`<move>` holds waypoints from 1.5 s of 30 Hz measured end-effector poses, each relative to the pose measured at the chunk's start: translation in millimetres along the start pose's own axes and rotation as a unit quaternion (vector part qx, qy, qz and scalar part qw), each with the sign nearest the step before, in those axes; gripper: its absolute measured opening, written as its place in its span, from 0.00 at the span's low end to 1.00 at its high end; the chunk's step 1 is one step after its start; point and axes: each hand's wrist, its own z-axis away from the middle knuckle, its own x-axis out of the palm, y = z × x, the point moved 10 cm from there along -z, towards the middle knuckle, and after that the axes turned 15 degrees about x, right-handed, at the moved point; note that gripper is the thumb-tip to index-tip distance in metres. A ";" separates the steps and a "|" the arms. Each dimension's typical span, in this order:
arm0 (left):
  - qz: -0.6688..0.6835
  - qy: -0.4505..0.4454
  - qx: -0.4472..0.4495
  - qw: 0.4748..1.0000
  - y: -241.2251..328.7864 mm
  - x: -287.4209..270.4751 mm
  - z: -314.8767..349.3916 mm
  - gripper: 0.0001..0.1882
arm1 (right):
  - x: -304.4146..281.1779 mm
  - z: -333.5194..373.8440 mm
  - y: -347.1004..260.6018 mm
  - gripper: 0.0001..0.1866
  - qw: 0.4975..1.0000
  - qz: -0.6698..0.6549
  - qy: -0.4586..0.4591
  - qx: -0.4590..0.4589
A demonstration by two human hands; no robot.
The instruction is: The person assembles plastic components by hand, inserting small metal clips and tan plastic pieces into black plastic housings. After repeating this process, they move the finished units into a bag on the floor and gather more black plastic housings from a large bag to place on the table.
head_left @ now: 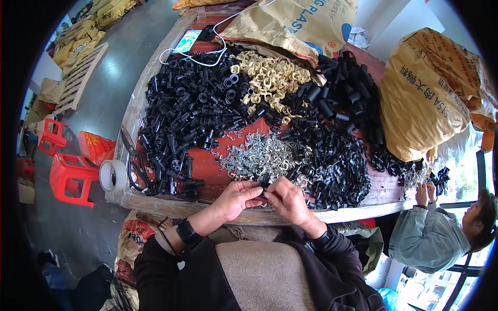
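Close together at the table's near edge, my two hands meet around a small black plastic part (265, 182). My left hand (239, 199) pinches it between thumb and fingers. From the other side, my right hand (288, 200) closes its fingertips on the same part, so much of it is hidden. Just beyond my hands lies a pile of small silvery metal pieces (259, 155). Small black clips (337, 173) are heaped to its right. Larger black plastic fittings (192, 103) cover the left of the table, and beige plastic rings (275, 75) form a mound farther back.
Black cylindrical sleeves (337, 98) lie at the back right beside a full yellow sack (420, 98). Scissors (136, 153) and a tape roll (113, 175) sit at the left edge. Red stools (72, 179) stand on the floor. A co-worker (433, 238) handles small parts at the right.
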 end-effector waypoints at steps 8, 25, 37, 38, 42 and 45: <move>-0.029 0.013 -0.034 0.999 -3.9 -17.7 0.7 0.09 | 40.9 3.8 61.2 0.10 0.913 -0.244 -0.141 0.294; 0.003 0.061 -0.008 0.998 3.7 -32.5 -9.8 0.09 | 18.2 -18.7 0.7 0.08 0.995 0.073 0.008 -0.073; 0.007 0.029 -0.003 1.000 12.9 -13.1 5.0 0.10 | 24.5 -3.3 -36.6 0.11 0.953 0.213 -0.066 -0.206; 0.007 0.028 -0.001 1.000 12.4 -12.7 5.3 0.10 | 20.5 -6.6 -29.8 0.10 0.974 0.160 -0.057 -0.148; 0.012 0.032 0.008 0.999 11.3 -14.0 5.4 0.10 | 15.8 -8.2 -4.2 0.09 0.999 0.018 -0.040 0.005; 0.017 0.033 0.009 0.999 12.1 -15.5 5.6 0.10 | 19.0 -7.2 10.9 0.09 0.995 -0.049 -0.040 0.079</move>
